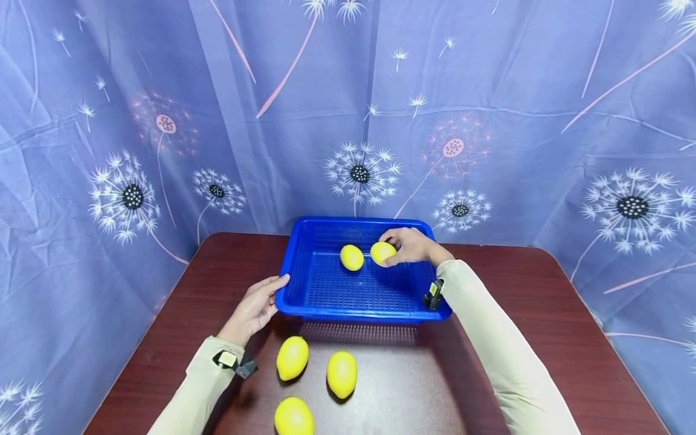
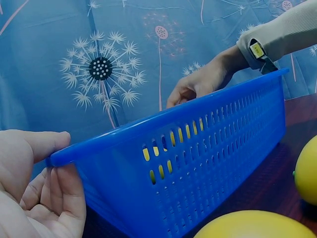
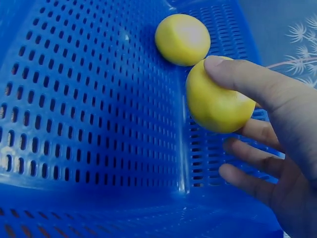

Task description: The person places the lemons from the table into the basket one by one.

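A blue plastic basket (image 1: pixel 364 313) with slotted walls stands on the table. My left hand (image 1: pixel 257 306) pinches its left rim, thumb on top and fingers beneath, as the left wrist view shows. Inside the basket, my right hand (image 1: pixel 411 245) holds a yellow lemon (image 1: pixel 383 254) between thumb and fingers; in the right wrist view that lemon (image 3: pixel 218 99) sits under the thumb. A second lemon (image 1: pixel 351 258) lies in the basket just left of the held one.
In front of the basket lie three more lemons: one at the left (image 1: pixel 292 358), one to its right (image 1: pixel 342 374), one nearest the front edge (image 1: pixel 294 417). A dark red-brown table (image 1: pixel 522 302) carries everything. Behind it hangs a blue dandelion-print curtain (image 1: pixel 304 151).
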Action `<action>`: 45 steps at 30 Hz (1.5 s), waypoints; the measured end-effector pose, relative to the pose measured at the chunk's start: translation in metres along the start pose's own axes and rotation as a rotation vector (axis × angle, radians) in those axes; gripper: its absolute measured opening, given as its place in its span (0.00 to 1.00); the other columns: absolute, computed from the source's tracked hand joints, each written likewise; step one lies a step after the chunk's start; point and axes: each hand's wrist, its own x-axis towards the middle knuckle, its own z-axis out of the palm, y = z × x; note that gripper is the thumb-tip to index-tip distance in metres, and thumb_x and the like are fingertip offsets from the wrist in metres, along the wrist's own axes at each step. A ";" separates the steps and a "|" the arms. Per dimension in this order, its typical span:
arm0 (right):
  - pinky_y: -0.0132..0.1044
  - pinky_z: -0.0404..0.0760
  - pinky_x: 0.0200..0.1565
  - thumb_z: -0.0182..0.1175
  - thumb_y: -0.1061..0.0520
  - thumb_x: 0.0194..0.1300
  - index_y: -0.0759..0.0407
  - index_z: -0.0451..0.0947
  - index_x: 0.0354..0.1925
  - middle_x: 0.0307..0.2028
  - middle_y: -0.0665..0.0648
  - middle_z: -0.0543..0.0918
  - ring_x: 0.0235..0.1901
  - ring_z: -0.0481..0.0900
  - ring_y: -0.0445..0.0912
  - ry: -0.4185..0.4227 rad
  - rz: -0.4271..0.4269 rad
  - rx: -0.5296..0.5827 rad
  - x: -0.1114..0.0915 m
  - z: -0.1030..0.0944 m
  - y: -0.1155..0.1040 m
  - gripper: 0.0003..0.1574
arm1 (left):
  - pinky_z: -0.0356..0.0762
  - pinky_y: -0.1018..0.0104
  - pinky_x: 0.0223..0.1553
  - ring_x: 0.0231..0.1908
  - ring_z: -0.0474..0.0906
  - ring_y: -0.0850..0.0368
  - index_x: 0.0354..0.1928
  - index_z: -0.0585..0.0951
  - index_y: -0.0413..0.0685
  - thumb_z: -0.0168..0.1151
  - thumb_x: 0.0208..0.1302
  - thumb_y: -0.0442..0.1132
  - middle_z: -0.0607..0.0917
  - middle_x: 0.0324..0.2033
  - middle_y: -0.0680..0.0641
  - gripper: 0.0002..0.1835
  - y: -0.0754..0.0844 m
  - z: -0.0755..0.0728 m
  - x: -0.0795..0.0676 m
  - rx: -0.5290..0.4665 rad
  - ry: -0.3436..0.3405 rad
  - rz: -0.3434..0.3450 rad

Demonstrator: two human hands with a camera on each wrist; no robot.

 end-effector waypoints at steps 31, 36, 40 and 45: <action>0.57 0.78 0.57 0.70 0.44 0.65 0.60 0.79 0.59 0.53 0.63 0.86 0.55 0.82 0.58 0.180 -0.008 -0.016 -0.030 -0.011 -0.030 0.32 | 0.81 0.74 0.32 0.27 0.83 0.61 0.41 0.81 0.48 0.65 0.72 0.42 0.87 0.30 0.53 0.06 -0.002 0.002 -0.002 0.013 0.011 0.010; 0.57 0.80 0.56 0.71 0.45 0.64 0.60 0.80 0.56 0.49 0.61 0.87 0.53 0.83 0.60 0.258 -0.033 0.011 -0.045 -0.014 -0.041 0.29 | 0.83 0.74 0.34 0.29 0.84 0.61 0.42 0.81 0.48 0.65 0.72 0.43 0.88 0.32 0.53 0.07 -0.002 0.002 -0.002 0.011 0.008 0.013; 0.57 0.80 0.54 0.71 0.44 0.64 0.59 0.81 0.55 0.49 0.63 0.87 0.51 0.84 0.59 0.298 -0.046 0.029 -0.058 -0.012 -0.048 0.28 | 0.83 0.74 0.34 0.29 0.84 0.62 0.42 0.80 0.47 0.64 0.73 0.42 0.88 0.31 0.53 0.06 -0.001 0.002 -0.002 0.008 0.011 0.014; 0.56 0.82 0.52 0.71 0.43 0.64 0.58 0.82 0.53 0.48 0.61 0.87 0.50 0.84 0.56 0.345 -0.069 0.037 -0.074 -0.007 -0.059 0.27 | 0.85 0.71 0.38 0.31 0.85 0.62 0.43 0.79 0.47 0.63 0.74 0.41 0.88 0.32 0.53 0.06 0.001 0.002 -0.001 -0.004 0.022 0.007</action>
